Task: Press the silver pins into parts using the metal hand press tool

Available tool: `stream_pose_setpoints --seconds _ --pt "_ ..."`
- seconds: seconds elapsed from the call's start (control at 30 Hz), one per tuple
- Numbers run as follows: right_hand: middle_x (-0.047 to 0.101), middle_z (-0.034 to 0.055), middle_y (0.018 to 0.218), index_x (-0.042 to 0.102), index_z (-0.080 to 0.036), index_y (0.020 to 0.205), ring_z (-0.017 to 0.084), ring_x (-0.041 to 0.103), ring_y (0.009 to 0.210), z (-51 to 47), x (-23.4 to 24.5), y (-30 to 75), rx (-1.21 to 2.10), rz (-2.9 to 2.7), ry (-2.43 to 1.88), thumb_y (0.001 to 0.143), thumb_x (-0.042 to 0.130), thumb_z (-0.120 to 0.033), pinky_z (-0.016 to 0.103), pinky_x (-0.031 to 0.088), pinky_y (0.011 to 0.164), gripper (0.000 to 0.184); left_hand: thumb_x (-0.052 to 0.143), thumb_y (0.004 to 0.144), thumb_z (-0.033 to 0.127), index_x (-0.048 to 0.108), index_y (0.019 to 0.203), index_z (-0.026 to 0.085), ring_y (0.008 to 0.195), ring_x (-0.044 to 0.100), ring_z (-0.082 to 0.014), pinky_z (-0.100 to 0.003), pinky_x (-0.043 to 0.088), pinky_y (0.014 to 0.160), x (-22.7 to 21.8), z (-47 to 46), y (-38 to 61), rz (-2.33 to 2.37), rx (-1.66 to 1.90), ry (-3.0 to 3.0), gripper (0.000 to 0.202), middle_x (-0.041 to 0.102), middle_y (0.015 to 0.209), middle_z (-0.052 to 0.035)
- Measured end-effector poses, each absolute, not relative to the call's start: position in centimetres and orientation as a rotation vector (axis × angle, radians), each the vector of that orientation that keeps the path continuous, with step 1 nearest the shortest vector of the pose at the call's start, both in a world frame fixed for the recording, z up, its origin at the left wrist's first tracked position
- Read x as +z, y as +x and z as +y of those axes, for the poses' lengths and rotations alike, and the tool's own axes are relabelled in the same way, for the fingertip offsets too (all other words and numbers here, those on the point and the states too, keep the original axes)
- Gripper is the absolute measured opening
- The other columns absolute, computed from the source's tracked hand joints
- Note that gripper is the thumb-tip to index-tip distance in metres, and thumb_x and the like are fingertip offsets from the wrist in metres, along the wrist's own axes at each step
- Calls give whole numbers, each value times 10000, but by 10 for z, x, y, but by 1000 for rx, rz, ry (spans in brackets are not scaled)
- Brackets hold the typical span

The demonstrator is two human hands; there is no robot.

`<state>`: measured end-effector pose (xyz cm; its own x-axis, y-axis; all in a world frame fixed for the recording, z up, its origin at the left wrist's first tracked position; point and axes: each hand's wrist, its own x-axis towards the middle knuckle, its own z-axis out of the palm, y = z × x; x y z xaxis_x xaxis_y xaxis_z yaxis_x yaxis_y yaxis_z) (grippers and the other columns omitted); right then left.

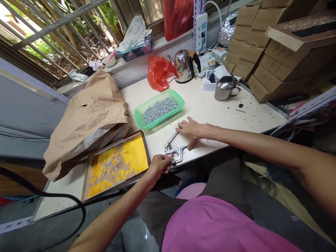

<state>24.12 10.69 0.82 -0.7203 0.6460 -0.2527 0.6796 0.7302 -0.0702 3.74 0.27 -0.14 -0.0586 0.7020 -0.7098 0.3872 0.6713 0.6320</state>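
A grey metal hand squeezer [179,150] with two spread handles, a spring and a C-shaped jaw lies at the table's front edge. My right hand [191,130] spans its handles, fingers over the end of the upper one and thumb by the lower one. At the jaw, my left hand [161,163] is closed in a pinch; what sits between its fingertips is hidden. A small red part [172,154] shows in the jaw beside those fingertips. Left of this hand, a shallow tray [146,148] with a yellow lining holds many loose, thin metal pins [112,168].
A green plastic basket [181,101] full of small metal pieces stands behind the squeezer. A large brown paper bag [91,108] lies at the left. Farther back are a red plastic bag [157,71], a kettle [182,66] and a steel pot [224,89]. Cardboard boxes [283,66] are stacked right.
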Motion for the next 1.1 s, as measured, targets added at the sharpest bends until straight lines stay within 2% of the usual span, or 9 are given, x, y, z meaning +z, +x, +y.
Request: stream_pose_setpoints --seconds 0.2,0.3,0.37,0.43,0.5,0.6,0.77,1.0,1.1 --pt "520 167 1174 602 -100 1120 315 440 1063 100 14 244 -237 2698 1062 625 768 -570 419 363 868 702 755 653 426 546 607 144 333 395 -45 -185 332 381 -2 2 36 1677 319 888 355 480 431 57" --pt "550 155 1114 614 -106 1072 296 454 1032 98 10 247 -218 2722 1073 675 732 -580 385 364 820 629 677 738 441 574 631 149 381 444 -77 -213 356 426 1 -2 33 1730 260 1033 327 508 472 35" --pt "571 146 1068 630 -111 1019 287 469 1016 96 6 247 -210 2732 1078 708 708 -584 381 364 813 572 612 806 420 630 709 153 523 554 -124 -239 410 514 4 -2 36 1820 279 1366 285 600 603 -12" --pt "585 137 1040 640 -117 980 277 486 1010 94 4 247 -210 2753 1074 739 694 -571 375 368 815 516 586 845 389 673 885 172 780 623 -181 -270 458 660 6 1 45 1843 332 1819 237 671 837 -53" --pt "592 127 1034 641 -124 975 269 497 1014 90 2 247 -210 2778 1076 756 703 -531 363 374 822 466 610 842 375 638 1089 196 1001 581 -227 -303 461 789 5 10 58 1760 305 2188 306 662 1038 -73" --pt "582 127 1064 625 -123 1041 267 499 1025 83 2 252 -216 2796 1131 746 734 -491 351 390 829 483 667 805 353 532 1259 187 1093 517 -262 -340 444 869 0 31 76 1591 129 2458 503 621 1177 -98" --pt "548 143 1140 558 -132 1209 273 497 1017 75 11 261 -321 2772 1188 742 741 -486 346 415 807 614 680 789 385 511 1267 147 1045 512 -282 -372 428 885 -2 55 80 1440 -35 2547 560 604 1145 -129" --pt "605 113 984 647 -124 983 225 532 951 70 6 260 -353 2790 1222 865 640 -310 303 385 779 221 575 875 352 611 1115 184 1004 508 -251 -355 433 822 -6 47 82 1454 -19 2556 295 589 1031 -91" --pt "614 87 911 651 -133 933 200 537 887 63 -7 261 -368 2844 1266 912 573 -283 295 374 763 170 506 916 325 640 1059 189 992 513 -244 -353 434 790 -7 42 87 1500 -38 2511 238 605 1001 -82"
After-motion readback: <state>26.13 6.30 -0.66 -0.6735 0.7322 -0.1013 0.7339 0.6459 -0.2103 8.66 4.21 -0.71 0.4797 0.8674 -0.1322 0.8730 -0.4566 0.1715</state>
